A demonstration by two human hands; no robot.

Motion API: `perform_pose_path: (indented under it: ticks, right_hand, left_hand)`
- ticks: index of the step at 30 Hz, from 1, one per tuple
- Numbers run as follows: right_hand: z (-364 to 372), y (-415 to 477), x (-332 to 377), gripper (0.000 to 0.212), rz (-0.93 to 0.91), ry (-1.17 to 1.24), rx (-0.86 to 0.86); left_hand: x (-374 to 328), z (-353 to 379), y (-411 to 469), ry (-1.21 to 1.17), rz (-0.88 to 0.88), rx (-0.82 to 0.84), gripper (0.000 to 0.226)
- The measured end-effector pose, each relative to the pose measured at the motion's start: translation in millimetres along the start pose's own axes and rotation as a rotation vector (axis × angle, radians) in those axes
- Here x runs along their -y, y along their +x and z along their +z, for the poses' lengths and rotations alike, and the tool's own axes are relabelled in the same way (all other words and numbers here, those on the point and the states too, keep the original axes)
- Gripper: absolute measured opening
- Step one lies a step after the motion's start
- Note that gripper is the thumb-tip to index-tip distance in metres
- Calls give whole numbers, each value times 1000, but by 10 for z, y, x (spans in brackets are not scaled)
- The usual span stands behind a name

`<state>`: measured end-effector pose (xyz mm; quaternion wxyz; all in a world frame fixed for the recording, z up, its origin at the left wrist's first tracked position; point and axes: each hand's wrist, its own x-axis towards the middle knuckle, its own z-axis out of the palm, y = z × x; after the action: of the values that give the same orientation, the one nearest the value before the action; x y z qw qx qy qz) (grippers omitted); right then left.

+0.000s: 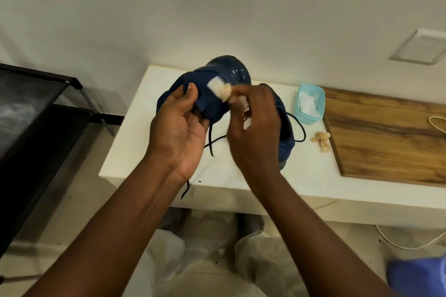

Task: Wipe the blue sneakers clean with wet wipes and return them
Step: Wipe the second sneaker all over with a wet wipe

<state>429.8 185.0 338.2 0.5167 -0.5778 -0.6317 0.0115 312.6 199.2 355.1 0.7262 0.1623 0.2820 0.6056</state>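
My left hand (pixel 179 125) grips a blue sneaker (pixel 218 84) above the white table (pixel 149 113), thumb on its upper, dark laces hanging down. My right hand (pixel 254 125) pinches a soiled wet wipe (pixel 223 90) and presses it against the sneaker's upper near the tongue. The second blue sneaker (pixel 287 137) lies on the table behind my right hand, mostly hidden by it. A light blue tub of wet wipes (pixel 310 103) stands open at the table's back right.
A crumpled used wipe (pixel 322 140) lies on the table by a wooden board (pixel 386 137). A black metal rack (pixel 36 113) stands at the left. A white cable (pixel 410 240) runs along the floor at the right.
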Motion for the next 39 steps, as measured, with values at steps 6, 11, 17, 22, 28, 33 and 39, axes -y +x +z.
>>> perform_pose_path:
  ticks: [6,11,17,22,28,33,39]
  right_hand:
    - [-121,-7,-54,5,-53,65,-6]
    - [-170,94,210,12,-128,123,-79]
    - [-197,4,-50,24,-194,25,-21]
    - [-86,64,32,24,-143,114,-55]
    - [-4,-49,-112,14,-194,54,37]
    - [-42,133,-44,13,-104,134,-143]
    - [33,-206,-118,6,-210,-93,142]
  left_hand:
    - [-78,77,-86,102,27,135,39]
    - [-125,228,-184,110,37,122,63]
    - [-123,226,-150,25,47,11,51]
    - [-150,269,-151,180,100,-16,32]
    - [-258,198,-104,716,173,-16,30]
    - [-208,186,-115,779,203,-19,30]
    - [-358,107,-111,466,244,-126,21]
